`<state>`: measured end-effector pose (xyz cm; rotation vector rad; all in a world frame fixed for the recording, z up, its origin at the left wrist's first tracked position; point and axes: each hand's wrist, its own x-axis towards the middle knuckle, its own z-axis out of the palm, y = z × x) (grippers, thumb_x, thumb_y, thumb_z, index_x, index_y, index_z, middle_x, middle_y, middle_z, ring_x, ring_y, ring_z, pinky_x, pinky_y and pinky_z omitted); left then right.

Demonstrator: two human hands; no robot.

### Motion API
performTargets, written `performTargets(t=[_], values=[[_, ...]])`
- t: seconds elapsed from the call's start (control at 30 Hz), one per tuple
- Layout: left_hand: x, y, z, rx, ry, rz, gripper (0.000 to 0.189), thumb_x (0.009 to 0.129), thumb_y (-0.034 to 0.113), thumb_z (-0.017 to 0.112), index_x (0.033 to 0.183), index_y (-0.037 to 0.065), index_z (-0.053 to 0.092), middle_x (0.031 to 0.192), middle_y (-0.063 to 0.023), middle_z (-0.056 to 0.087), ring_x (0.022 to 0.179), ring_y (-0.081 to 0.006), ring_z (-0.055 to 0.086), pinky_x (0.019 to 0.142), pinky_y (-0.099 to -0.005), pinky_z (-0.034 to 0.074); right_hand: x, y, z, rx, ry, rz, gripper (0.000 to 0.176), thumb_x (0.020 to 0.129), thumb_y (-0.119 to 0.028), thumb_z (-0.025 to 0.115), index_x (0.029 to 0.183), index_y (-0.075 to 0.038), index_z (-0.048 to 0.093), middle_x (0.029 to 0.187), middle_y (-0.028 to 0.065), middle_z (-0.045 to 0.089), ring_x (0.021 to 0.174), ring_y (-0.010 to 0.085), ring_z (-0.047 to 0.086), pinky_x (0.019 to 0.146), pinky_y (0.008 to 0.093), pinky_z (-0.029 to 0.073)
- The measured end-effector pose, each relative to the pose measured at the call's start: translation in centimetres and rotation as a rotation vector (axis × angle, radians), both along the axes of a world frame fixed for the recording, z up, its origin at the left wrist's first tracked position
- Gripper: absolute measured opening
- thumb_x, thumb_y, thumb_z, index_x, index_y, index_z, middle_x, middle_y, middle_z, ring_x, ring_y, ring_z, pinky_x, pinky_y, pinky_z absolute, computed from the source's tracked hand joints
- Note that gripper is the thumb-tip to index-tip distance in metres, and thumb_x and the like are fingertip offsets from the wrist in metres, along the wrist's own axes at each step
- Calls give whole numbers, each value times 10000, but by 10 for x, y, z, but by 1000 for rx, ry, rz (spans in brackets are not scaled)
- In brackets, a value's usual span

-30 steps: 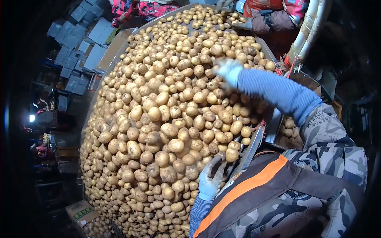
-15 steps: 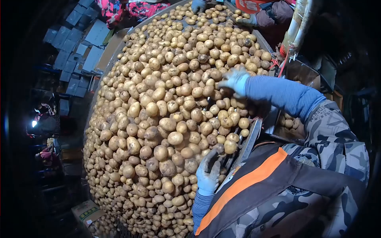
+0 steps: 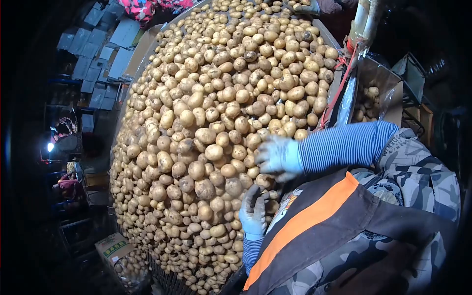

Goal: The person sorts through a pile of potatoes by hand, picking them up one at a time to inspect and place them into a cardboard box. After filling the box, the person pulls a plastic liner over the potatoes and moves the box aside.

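A wide heap of potatoes covers the sorting table in front of me. My right hand, in a pale blue and grey work glove, lies over potatoes at the near edge. Its fingers are slightly blurred but look stretched and apart, palm down, with no potato seen in its grip. Just below, my left hand, gloved alike, rests beside the potatoes close to my apron. The left fingers are apart and loosely bent; nothing shows in them. A few potatoes sit between the two hands.
Beyond my right arm is a lined box holding potatoes, near a pole tied with red cord. Another carton with potatoes stands at bottom left. Stacked grey boxes and other people are at the far side.
My right hand has swept down and nearer my body, close to the left hand; potatoes around it have shifted. My left hand has barely moved. The view has shifted slightly.
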<state>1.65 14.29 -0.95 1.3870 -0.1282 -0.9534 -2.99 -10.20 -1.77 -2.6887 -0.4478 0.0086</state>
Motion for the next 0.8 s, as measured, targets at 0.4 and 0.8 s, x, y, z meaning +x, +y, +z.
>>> performTargets(t=[0.4,0.8], values=[[-2,-11,22,52,-233,-126,418,944,133,547,1288,-88,459,1148,-155,599,936,-210,650,844,-297,503,-28,-139,-3,-68,188,-716,531,732,-190,715,1231,-245,542,1267,114,529,1117,309,557,925,394,474],[-2,-33,14,-160,154,-103,480,897,132,606,1304,-60,438,1163,-173,582,961,-240,626,837,-336,510,-30,-87,-20,-15,-40,-654,499,731,-235,701,1197,-145,547,1036,83,605,963,267,623,821,397,507]])
